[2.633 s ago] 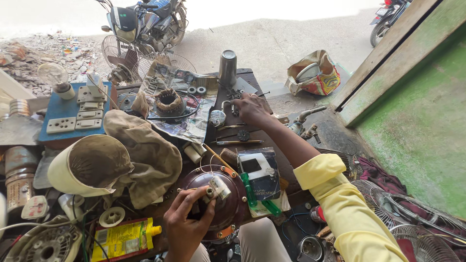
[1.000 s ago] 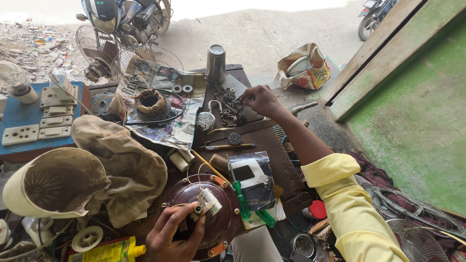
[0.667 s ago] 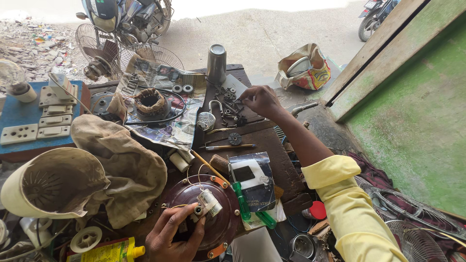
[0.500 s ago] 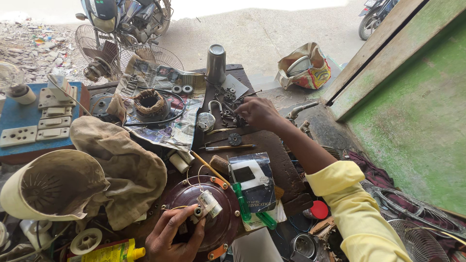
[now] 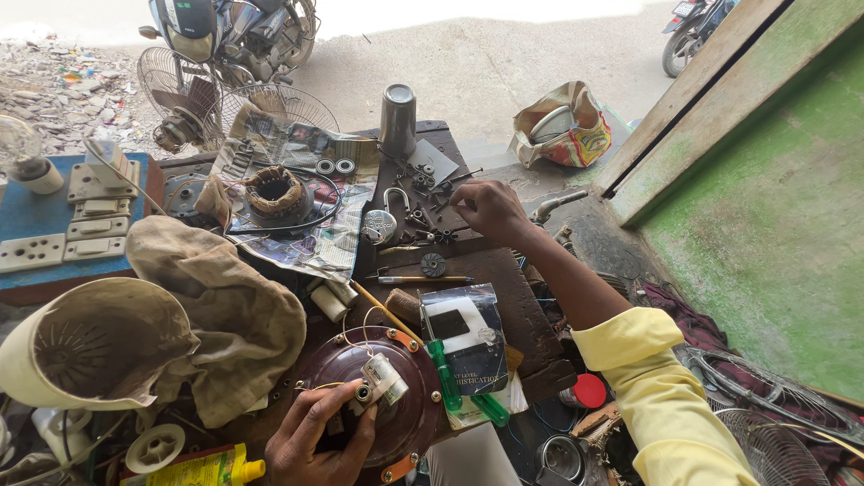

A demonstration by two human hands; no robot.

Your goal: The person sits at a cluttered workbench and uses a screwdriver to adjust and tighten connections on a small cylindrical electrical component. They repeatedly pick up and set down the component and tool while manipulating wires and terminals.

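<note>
Outdoor repair spot: a dark wooden counter [image 5: 504,297] stands on dusty ground, with a parked motorbike [image 5: 229,31] and bare fan guards [image 5: 270,103] behind it and a green wall [image 5: 774,234] to the right. We note our left hand [image 5: 319,441] resting on the maroon fan motor housing [image 5: 396,423] at the near edge of the counter, fingers curled loosely about the small white capacitor [image 5: 385,380] and its wires. Our right hand [image 5: 490,209] reaches across to the far side, fingers bunched over the scattered screws and nuts [image 5: 427,184]; whether they pinch one we cannot tell. A green-handled screwdriver [image 5: 443,360] lies just beside the housing. A copper winding [image 5: 274,192] sits on newspaper [image 5: 297,243].
</note>
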